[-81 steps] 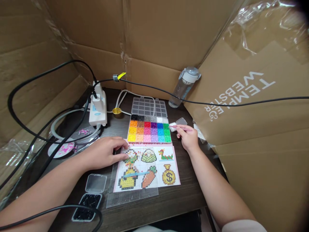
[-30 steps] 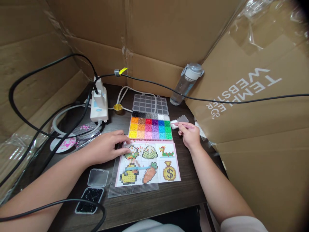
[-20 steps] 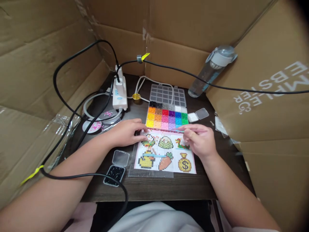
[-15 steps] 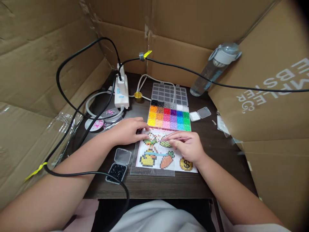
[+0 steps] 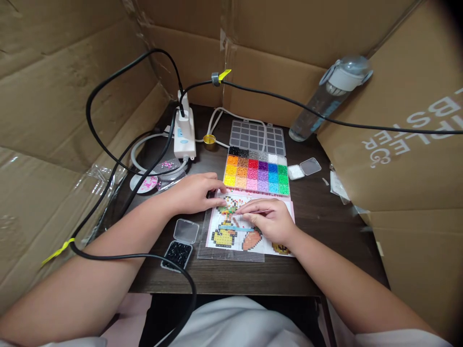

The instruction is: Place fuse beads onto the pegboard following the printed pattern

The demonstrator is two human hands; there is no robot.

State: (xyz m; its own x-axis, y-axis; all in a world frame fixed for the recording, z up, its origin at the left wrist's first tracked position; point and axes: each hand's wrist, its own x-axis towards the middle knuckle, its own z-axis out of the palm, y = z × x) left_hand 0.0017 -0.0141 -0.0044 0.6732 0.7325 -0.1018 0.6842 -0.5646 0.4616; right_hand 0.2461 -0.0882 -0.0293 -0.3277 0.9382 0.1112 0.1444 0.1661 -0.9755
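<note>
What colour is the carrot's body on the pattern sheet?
Orange: the carrot's body shows best in the head view.

The bench (image 5: 231, 279) is carrying a pattern sheet (image 5: 268, 246) under the right fingers (image 5: 255, 207), a bead case (image 5: 257, 137) just beyond them and a bottle (image 5: 320, 108) well beyond; a box of black pieces (image 5: 187, 231) is lying this side of the left fingers (image 5: 218, 185).
</note>
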